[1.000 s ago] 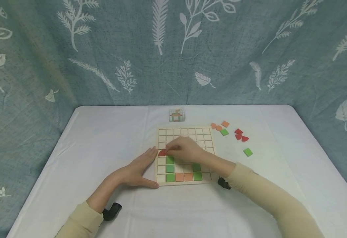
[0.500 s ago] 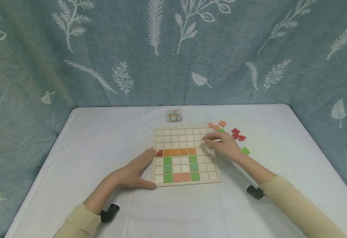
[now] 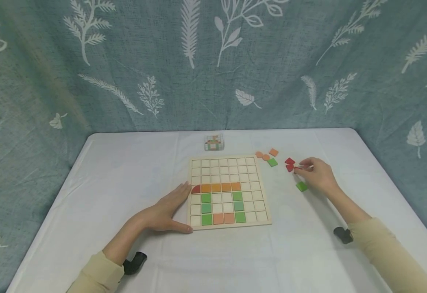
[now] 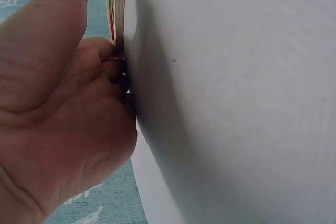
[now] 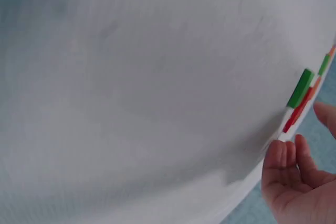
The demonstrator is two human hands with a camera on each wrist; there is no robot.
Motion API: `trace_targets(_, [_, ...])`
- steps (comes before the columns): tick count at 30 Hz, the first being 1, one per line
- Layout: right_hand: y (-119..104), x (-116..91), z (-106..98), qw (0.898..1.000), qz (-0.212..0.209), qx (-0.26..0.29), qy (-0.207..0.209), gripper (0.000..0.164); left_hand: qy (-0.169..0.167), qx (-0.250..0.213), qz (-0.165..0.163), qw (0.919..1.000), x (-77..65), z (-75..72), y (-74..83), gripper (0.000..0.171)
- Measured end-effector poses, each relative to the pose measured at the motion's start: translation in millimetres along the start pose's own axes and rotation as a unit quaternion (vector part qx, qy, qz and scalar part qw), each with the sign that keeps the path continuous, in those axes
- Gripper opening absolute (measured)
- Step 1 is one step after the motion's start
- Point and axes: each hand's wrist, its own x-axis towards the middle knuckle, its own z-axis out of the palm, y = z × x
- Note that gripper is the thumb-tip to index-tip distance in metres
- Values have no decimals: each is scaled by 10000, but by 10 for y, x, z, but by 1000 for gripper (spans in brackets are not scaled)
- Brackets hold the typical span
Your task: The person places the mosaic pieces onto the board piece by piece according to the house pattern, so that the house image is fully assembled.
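My left hand (image 3: 166, 208) rests at the left side of a wooden grid board (image 3: 268, 223), fingers extended and thumb at the near corner. In the left wrist view, the left hand (image 4: 68, 103) lies against the board's edge (image 4: 121, 11). Orange, green and pink square tiles fill some cells, with a red quarter-round tile (image 3: 196, 189) at the row's left end. To the board's right, my right hand (image 3: 319, 176) is over a red tile (image 3: 298, 168), which shows between thumb and fingers. In the right wrist view, the right hand's (image 5: 299, 190) thumb and fingertips stand apart.
Two more red tiles (image 3: 290, 167) lie beside the right fingertips, with a green square (image 3: 301, 186) nearer. Orange rounds (image 3: 259, 154), an orange square (image 3: 273, 152) and a green square (image 3: 272, 162) lie by the board's far corner. A small picture card (image 3: 214, 142) lies behind the board.
My right hand has left the board's coloured row and moved right to the loose red tiles, uncovering the orange tiles. The left hand stays at the board's edge.
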Motion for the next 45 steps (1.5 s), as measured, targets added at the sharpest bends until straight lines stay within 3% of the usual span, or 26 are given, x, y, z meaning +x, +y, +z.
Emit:
trace_targets(13, [39,79,43,9981,88,84,-610,38,6,-17,-34,10000,12,29,-17,120])
trace_targets(22, [18,63,110,10000,-26,18,-21,36,22,-18,-33,10000,17,34,-20,120])
trace_targets(31, [22,73,118,9996,-206,-43,211,32,23,-25,-41,10000,12,22,-18,120])
trace_targets(34, [0,60,106,9995,-35,232,213,34,-1,-48,-35,10000,12,19,-13,121])
trace_targets(39, [-140,38,172,9930,228,1161,-63,41,1,-25,-21,10000,16,24,-22,121])
trace_targets(45, [-477,-28,408,9863,-190,1485,-694,35,14,-17,-12,10000,22,31,-31,122])
